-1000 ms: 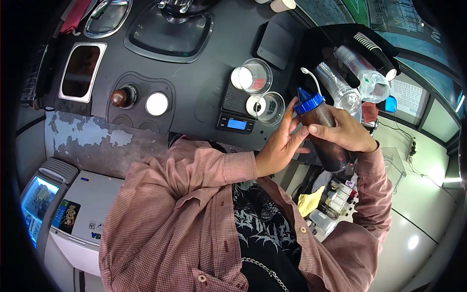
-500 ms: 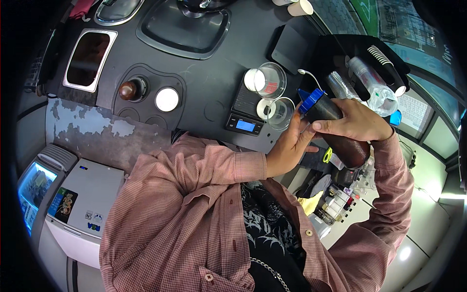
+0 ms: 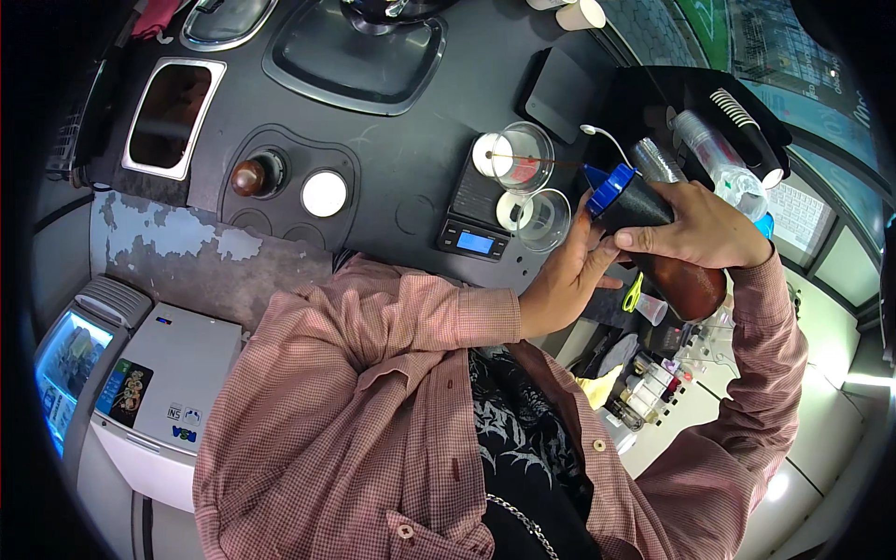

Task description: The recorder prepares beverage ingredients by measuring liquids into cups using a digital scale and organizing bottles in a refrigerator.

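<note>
My left hand [image 3: 571,285] and my right hand [image 3: 698,229] are both closed around a dark brown squeeze bottle [image 3: 686,287] with a blue cap [image 3: 611,189]. The bottle is tilted, its nozzle pointing left toward two clear plastic cups. A thin brown stream runs from the nozzle into the farther cup [image 3: 534,154], which carries red print. Beside it is the nearer cup [image 3: 551,221]. Both cups appear to stand on a black digital scale [image 3: 465,201] with a lit blue display. My palms hide part of the bottle's middle.
A dark tamping mat holds a wooden-handled tamper [image 3: 248,177] and a round white-topped item [image 3: 324,193]. Behind them lie a black tray [image 3: 364,89] and a metal-rimmed bin [image 3: 177,117]. Stacked clear cups [image 3: 705,140] and a curved white spout [image 3: 607,135] are at the right.
A brown stream now leaves the nozzle and reaches the farther cup. My hands and the bottle have shifted slightly to the right in the picture.
</note>
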